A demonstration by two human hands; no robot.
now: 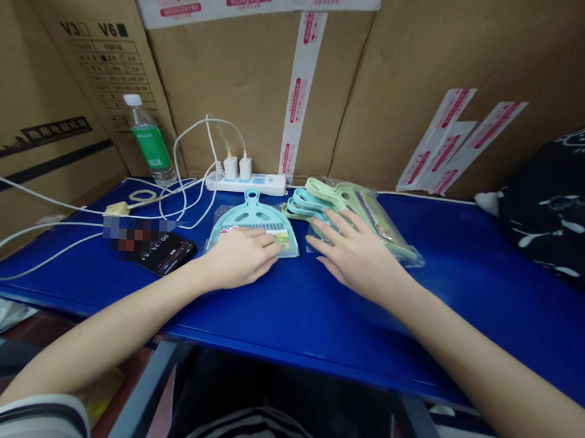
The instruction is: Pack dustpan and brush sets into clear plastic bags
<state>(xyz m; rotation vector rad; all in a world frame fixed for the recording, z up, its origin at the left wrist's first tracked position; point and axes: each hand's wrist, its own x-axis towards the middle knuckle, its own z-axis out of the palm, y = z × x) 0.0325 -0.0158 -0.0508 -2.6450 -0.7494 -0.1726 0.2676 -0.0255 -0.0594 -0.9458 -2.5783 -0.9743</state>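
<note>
My left hand (242,255) rests on the near edge of a light blue mini dustpan in a clear bag (253,221), fingers curled loosely over it. My right hand (353,250) lies flat with fingers spread on a pile of bagged green and blue dustpans (353,206) just to the right. Both sit on a blue tabletop (418,288).
A phone (164,253) lies left of my left hand. Behind are a white power strip (248,181) with chargers and looping cables, and a green-labelled water bottle (150,142). Cardboard boxes (242,82) wall the back. A dark patterned bag (564,198) sits at right.
</note>
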